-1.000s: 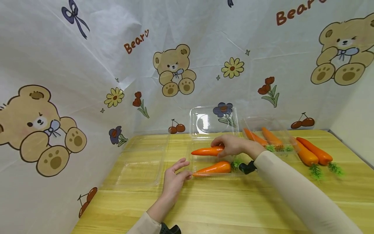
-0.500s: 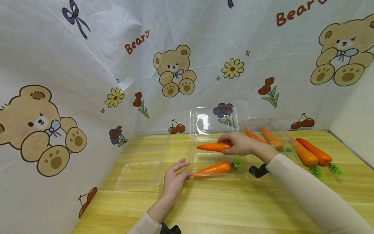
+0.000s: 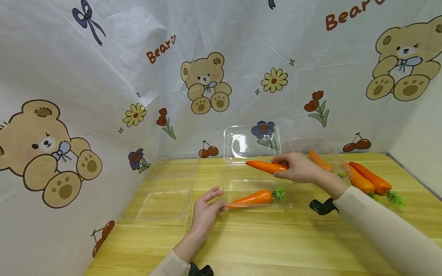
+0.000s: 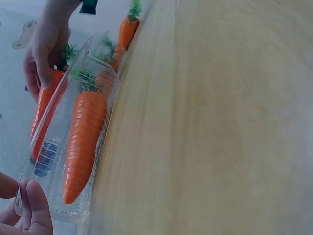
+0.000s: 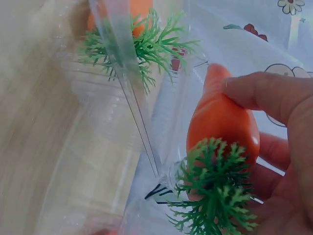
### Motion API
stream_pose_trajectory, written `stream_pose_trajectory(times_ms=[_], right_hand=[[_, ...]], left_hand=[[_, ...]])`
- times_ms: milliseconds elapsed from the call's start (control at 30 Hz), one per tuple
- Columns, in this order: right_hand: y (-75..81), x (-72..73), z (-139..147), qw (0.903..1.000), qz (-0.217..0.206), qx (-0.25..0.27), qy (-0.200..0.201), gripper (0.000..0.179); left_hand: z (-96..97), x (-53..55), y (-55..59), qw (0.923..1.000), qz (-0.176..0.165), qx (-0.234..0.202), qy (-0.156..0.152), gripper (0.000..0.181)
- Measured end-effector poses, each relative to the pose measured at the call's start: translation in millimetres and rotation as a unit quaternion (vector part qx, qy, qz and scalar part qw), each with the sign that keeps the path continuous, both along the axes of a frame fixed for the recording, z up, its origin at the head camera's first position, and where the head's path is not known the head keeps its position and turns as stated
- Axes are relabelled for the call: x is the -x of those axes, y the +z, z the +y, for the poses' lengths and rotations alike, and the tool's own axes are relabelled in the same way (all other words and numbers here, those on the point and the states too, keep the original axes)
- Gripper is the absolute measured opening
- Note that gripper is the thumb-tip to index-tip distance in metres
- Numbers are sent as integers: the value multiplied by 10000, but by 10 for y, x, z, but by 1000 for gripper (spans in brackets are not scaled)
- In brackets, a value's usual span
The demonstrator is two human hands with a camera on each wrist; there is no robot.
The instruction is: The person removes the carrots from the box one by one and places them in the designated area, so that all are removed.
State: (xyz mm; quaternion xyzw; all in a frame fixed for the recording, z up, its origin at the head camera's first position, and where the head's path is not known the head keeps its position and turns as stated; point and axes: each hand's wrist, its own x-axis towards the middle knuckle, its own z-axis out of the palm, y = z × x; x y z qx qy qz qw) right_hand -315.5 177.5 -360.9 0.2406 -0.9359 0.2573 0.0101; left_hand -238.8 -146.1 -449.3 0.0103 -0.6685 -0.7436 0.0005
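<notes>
My right hand [image 3: 298, 168] grips an orange toy carrot [image 3: 266, 166], thumb on one side and fingers on the other. The carrot is raised over the back right part of an open clear plastic container [image 4: 71, 211], its tip toward the left. Green leaves [image 5: 212, 188] at its thick end show in the right wrist view. Inside the container lies a second carrot [image 3: 253, 198], leaves to the right. My left hand [image 3: 206, 211] pinches the container's rim at the front left corner. The container's lid [image 3: 252, 143] stands up at the back.
Another clear container [image 3: 165, 195] sits on the left of the wooden table [image 3: 255, 245]. At the right, a third holds carrots [image 3: 319, 160], partly behind my right hand. Two loose carrots [image 3: 371, 178] lie beyond it. A bear-print sheet [image 3: 241, 92] hangs behind.
My right hand has lifted the carrot and carried it right and back, away from the carrot lying in the container. My left hand stays at the rim.
</notes>
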Motion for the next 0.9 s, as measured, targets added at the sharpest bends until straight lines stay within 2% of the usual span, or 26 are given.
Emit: stream_pose_trajectory(times_ms=[267,400,633,900], right_hand=[[70,-127,228,9987,237,77,-450,44],[100,-163,440,9970,229,49,-743,47],[208,-259,821,9949,-3,127,-1000,52],[237,-344,1160,9906,304,-123,-1330,55]], left_hand=[[17,0,1,10000,8,24,-24,42],[32,-6,5,10000,0,-2,-43,41],[25,-5,16,10000,21,4,-3,43],[4,0,3,10000,13,79,-14,43]])
